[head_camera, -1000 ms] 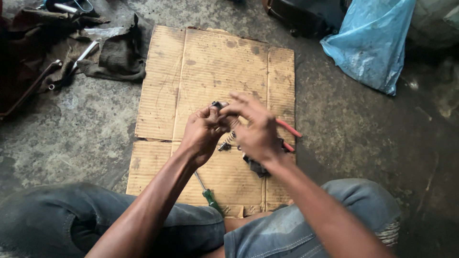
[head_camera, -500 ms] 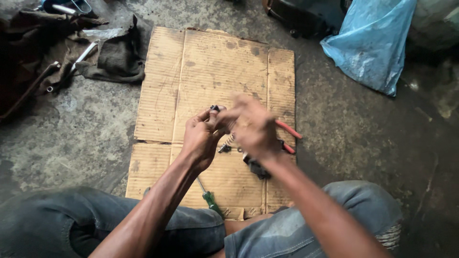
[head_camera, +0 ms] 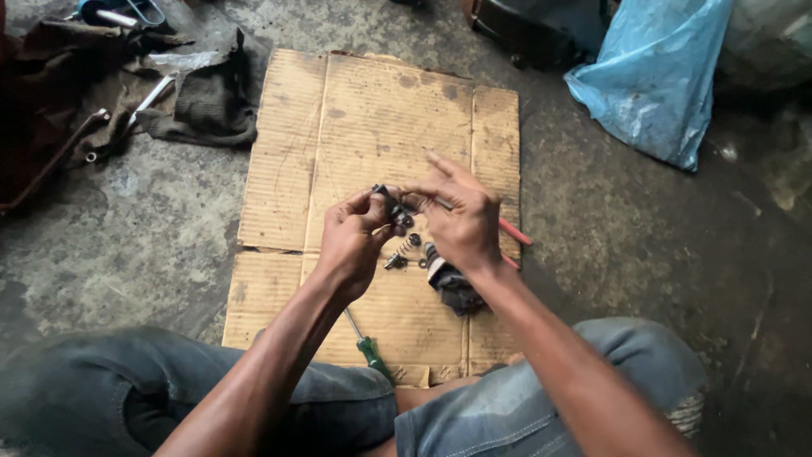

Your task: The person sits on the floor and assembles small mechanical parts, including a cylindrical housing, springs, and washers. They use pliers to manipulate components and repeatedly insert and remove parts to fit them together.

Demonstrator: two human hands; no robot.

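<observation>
Held above the middle of the flat brown corrugated cardboard sheet, seemingly so dropped bits land there, the small dark metal part is pinched in the closed left hand, the right hand touching it from 3 o'clock with 2 fingers splayed, a small coil spring lying at 6 o'clock.

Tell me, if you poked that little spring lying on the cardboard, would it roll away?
The spring would probably roll a bit, since it looks round and lies on its side. The ridged cardboard would likely stop it soon. It seems tiny and light beside the left hand, so fingers could easily lose it.
</observation>
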